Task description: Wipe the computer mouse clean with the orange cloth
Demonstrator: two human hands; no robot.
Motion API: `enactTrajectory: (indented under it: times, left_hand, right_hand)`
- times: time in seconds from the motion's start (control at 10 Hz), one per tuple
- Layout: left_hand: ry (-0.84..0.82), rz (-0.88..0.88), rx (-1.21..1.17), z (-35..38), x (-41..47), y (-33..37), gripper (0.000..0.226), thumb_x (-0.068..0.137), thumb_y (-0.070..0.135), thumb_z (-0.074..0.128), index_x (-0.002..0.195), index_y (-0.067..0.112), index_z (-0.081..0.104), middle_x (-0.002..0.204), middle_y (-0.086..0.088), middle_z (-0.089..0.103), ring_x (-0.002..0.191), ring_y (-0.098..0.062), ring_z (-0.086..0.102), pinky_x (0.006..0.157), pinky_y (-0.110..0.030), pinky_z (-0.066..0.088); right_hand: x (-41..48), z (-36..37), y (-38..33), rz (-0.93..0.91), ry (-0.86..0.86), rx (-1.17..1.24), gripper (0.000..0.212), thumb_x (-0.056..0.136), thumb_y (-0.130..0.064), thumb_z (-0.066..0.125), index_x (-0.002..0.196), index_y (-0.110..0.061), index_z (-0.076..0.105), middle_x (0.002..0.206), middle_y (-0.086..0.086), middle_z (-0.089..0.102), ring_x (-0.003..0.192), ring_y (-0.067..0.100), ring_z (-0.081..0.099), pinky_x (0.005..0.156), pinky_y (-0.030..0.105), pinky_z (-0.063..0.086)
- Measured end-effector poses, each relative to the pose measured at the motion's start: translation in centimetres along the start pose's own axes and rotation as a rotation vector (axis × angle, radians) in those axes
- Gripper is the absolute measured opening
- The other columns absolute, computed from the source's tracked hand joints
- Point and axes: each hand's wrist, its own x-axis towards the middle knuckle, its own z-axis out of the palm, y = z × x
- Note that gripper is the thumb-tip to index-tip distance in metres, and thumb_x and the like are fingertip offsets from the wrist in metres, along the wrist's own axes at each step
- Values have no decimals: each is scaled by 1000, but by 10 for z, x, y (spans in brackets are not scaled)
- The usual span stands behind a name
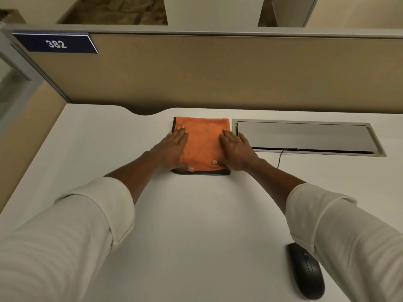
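— Mouse-wise, where does it sit? Start with the big things, though.

— Biggest is the white desk (196, 214), backed by a tan partition (218, 73) carrying a dark blue plate (55, 43) that reads 382. Set into the desk at the far right is a grey cable hatch (305, 136), and a thin black cable (281, 156) curls out of its near edge.

— And the cloth?

— The orange cloth (202, 144), folded to a neat rectangle with dark trim, lies flat at the far middle of the desk, just left of the hatch.

— The hands?

— Both are flat on it, palms down, fingers spread and gripping nothing. The left hand (175, 149) covers the cloth's left edge, the right hand (236, 151) its right edge, thumbs pointing inward near the closest hem. Cream sleeves are pushed up the forearms.

— So the mouse?

— The black computer mouse (306, 271) rests at the near right of the desk, well apart from both hands, just beside and partly under the right sleeve (349, 236). Neither hand touches it.
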Motion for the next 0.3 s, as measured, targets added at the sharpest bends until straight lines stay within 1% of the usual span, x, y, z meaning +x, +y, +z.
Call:
enactTrajectory:
  times: [0.1, 0.2, 0.3]
  left_hand:
    - [-5, -3, 25, 0, 1, 2, 140, 77, 85, 61, 165, 4, -12, 174, -16, -20, 162, -31, -17, 133, -49, 2]
    - [36, -23, 35, -2, -9, 9, 141, 75, 89, 57, 165, 3, -10, 174, -16, -18, 163, -31, -15, 133, -50, 6]
    - [95, -16, 32, -7, -23, 24, 137, 78, 88, 54, 165, 2, -7, 175, -17, -15, 163, -30, -12, 134, -46, 5]
  right_hand:
    - [0, 0, 0, 5, -24, -32, 114, 84, -80, 58, 165, -10, 16, 175, 12, 8, 163, 28, 8, 131, 54, 4]
    - [-8, -3, -1, 33, 31, 3, 107, 86, -76, 60, 160, -8, 27, 173, 16, 18, 160, 32, 20, 129, 53, 15]
    - [-21, -11, 6, 82, 130, 97, 85, 91, -60, 68, 153, -8, 41, 162, 20, 39, 146, 41, 40, 116, 52, 39]
